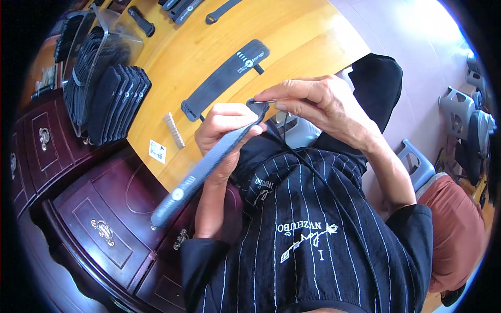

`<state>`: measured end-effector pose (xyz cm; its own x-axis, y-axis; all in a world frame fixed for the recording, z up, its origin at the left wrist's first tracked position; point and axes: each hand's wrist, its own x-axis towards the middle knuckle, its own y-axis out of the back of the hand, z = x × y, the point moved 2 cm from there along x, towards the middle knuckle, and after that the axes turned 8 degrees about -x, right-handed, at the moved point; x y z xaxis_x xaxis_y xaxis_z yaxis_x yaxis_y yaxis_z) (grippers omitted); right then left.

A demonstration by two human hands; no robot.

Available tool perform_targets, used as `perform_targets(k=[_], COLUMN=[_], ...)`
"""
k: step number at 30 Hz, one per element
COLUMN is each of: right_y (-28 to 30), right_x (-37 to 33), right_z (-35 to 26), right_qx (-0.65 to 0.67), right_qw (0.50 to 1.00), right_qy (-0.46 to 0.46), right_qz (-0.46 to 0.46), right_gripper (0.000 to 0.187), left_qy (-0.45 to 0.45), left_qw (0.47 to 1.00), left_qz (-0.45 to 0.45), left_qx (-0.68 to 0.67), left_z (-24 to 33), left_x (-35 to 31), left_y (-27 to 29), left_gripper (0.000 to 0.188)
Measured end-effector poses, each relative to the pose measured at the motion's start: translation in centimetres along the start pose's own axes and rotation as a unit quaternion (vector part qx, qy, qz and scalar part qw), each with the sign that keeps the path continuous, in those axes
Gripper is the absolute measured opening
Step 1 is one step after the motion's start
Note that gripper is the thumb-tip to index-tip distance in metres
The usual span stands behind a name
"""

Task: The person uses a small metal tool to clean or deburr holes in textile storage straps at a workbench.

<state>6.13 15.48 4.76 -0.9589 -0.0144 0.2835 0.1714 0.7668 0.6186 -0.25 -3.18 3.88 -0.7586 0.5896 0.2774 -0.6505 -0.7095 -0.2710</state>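
My left hand (225, 125) is closed around a long dark-grey cable strap (195, 175) near its upper end. The strap slants down to the left, past my wrist, and has a white print near its rounded lower end. At its upper tip is a small loop or eyelet. My right hand (318, 104) pinches a thin silvery metal piece (272, 100) between thumb and forefinger, right at that tip. Whether the metal passes through the eyelet I cannot tell. Just beyond my hands, a stack of similar black straps (224, 81) lies on the wooden table (297, 39).
A ridged beige strip (174, 130) and a small white label (157, 151) lie left of my hands. Bundled black straps (119, 104) stand beside a clear plastic bin (102, 26). Dark-red drawers (104, 229) are at lower left; grey plastic stools (454, 112) stand at right.
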Motion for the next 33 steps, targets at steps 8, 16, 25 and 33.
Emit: perform_targets(k=[8, 16, 25, 33], right_y=[0.1, 1.6, 2.2, 2.8], right_x=[-1.2, -1.7, -2.1, -2.2], right_z=[-2.9, -5.2, -4.3, -4.1], right_qx=[0.0, -0.12, -0.005, 0.237], right_qw=[0.991, 0.98, 0.99, 0.953], right_qy=[-0.129, -0.156, -0.139, -0.189], right_qz=[0.038, 0.017, 0.001, -0.026], right_gripper=[0.021, 0.026, 0.028, 0.024], left_qy=[0.087, 0.098, 0.103, 0.118], left_qw=[0.954, 0.981, 0.982, 0.991], left_qz=[0.178, 0.166, 0.145, 0.054], left_qx=[-0.226, 0.002, -0.063, 0.016], left_z=[-1.6, -1.6, -1.0, 0.0], left_x=[0.4, -0.3, -0.8, -0.3], left_y=[-2.3, -4.6, -4.5, -3.3], left_gripper=[0.026, 0.012, 0.011, 0.013])
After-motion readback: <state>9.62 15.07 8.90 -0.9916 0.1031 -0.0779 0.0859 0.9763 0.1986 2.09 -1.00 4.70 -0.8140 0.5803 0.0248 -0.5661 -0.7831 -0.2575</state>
